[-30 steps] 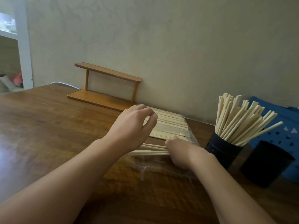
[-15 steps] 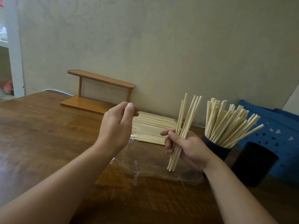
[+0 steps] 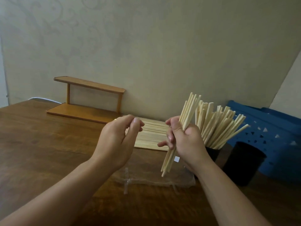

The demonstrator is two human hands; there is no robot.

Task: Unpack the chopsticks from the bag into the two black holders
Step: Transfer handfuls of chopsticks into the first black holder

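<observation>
My right hand (image 3: 187,141) grips a bundle of several pale wooden chopsticks (image 3: 189,111), held nearly upright above the clear plastic bag (image 3: 146,178). My left hand (image 3: 117,141) hovers left of it, fingers loosely curled, holding nothing. More chopsticks lie flat in a stack (image 3: 151,134) in the bag's far end by the wall. Just right of my right hand, a black holder (image 3: 211,152) stands packed with chopsticks (image 3: 218,128). A second black holder (image 3: 242,163) stands to its right; no chopsticks show in it.
A small orange two-tier wooden shelf (image 3: 88,101) stands against the wall at the back left. A blue perforated plastic crate (image 3: 273,131) sits behind the holders at the right. The brown wooden table (image 3: 40,144) stretches to the left and front.
My right hand pulled a bundle of chopsticks out of the bag and raised it upright, nearer the full holder. My left hand lifted off the stack.
</observation>
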